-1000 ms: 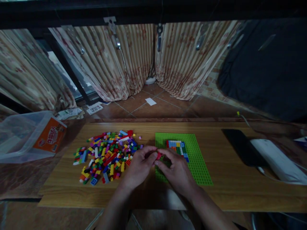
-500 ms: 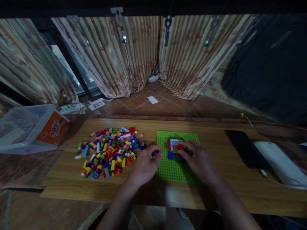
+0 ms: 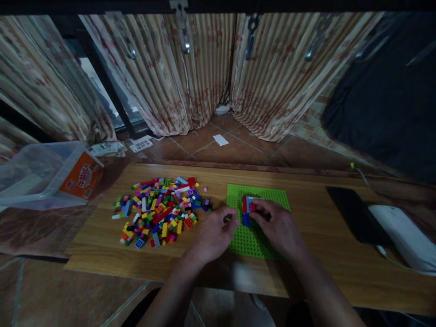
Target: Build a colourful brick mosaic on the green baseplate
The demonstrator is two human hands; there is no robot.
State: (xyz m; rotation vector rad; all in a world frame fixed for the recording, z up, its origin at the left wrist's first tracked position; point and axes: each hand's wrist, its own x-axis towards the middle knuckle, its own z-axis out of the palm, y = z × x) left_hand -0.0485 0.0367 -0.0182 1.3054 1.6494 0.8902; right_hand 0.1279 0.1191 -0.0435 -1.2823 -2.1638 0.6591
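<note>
A green baseplate [image 3: 269, 196] lies on the wooden table [image 3: 323, 254], with a small block of red, blue and white bricks [image 3: 248, 208] built on it. My right hand [image 3: 277, 227] rests on the plate, its fingertips pressed against the built bricks and covering most of them. My left hand [image 3: 214, 234] lies at the plate's left edge, fingers curled loosely; whether it holds anything is hidden. A heap of loose coloured bricks [image 3: 160, 210] spreads on the table left of my left hand.
A clear plastic tub with an orange label [image 3: 47, 175] sits off the table's left end. A black phone [image 3: 356, 218] and a white device [image 3: 405, 238] with a cable lie at the right. Curtains and a tiled floor are beyond the table.
My hands came apart from a red brick held between them. My right hand moved up onto the built bricks and stays there. My left hand settled at the plate's left edge.
</note>
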